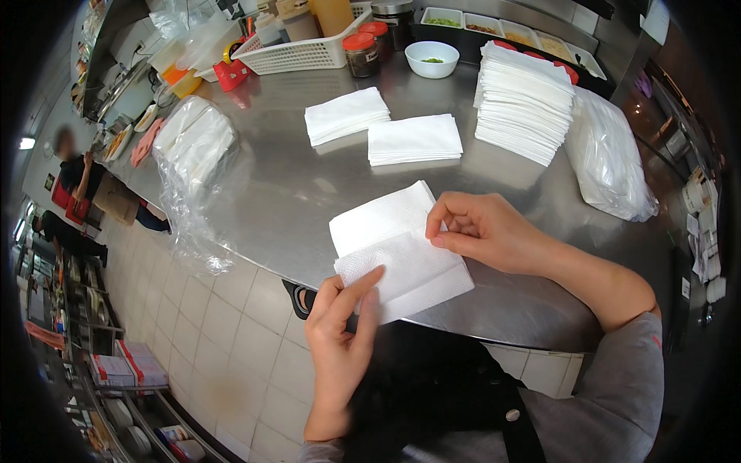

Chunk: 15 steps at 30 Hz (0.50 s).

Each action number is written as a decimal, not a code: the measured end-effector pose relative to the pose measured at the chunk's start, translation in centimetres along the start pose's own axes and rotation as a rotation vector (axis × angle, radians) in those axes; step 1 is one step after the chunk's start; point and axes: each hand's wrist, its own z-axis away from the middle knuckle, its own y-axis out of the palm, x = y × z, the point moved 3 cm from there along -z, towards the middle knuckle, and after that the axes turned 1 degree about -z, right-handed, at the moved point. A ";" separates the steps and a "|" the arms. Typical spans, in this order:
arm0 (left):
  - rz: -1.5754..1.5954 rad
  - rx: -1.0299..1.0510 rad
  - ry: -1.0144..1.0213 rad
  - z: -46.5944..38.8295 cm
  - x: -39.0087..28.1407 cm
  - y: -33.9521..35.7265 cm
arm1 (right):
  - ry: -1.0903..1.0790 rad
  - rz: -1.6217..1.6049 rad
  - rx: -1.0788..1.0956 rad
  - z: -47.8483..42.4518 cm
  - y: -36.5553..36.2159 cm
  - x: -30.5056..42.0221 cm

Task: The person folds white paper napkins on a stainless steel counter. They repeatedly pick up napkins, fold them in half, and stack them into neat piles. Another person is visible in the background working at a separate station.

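A white paper napkin [405, 260], partly unfolded and creased, lies at the front edge of the steel table [266, 202]. My right hand [486, 231] pinches its upper right edge between thumb and fingers. At its lower left, my left hand [347, 324] holds the edge, with the index finger lying on the paper and the thumb blurred. Beyond them lie two low piles of folded napkins, one at the left [347, 116] and one nearer the middle [415, 139]. A tall stack of napkins [524, 104] leans at the back right.
Plastic-wrapped packs lie at the left [194, 139] and right [608, 153]. Along the back are a white basket [301, 55], red-lidded jars [362, 55], a white bowl [431, 59] and a tray of food containers [509, 35]. Two people [87, 179] [69, 234] are far left.
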 end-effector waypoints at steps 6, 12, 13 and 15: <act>-0.002 -0.093 -0.025 0.1 0.0 -0.1 | -0.122 0.134 0.021 0.2 0.5 0.6; -0.040 -0.107 -0.042 -0.1 -0.1 -0.2 | -0.118 0.205 0.039 0.3 0.7 0.9; -0.060 -0.112 -0.016 -0.1 0.0 -0.2 | -0.115 0.212 0.039 0.4 0.6 1.0; -0.102 -0.121 0.035 -0.3 0.3 -0.1 | -0.116 0.224 0.035 0.4 0.6 1.1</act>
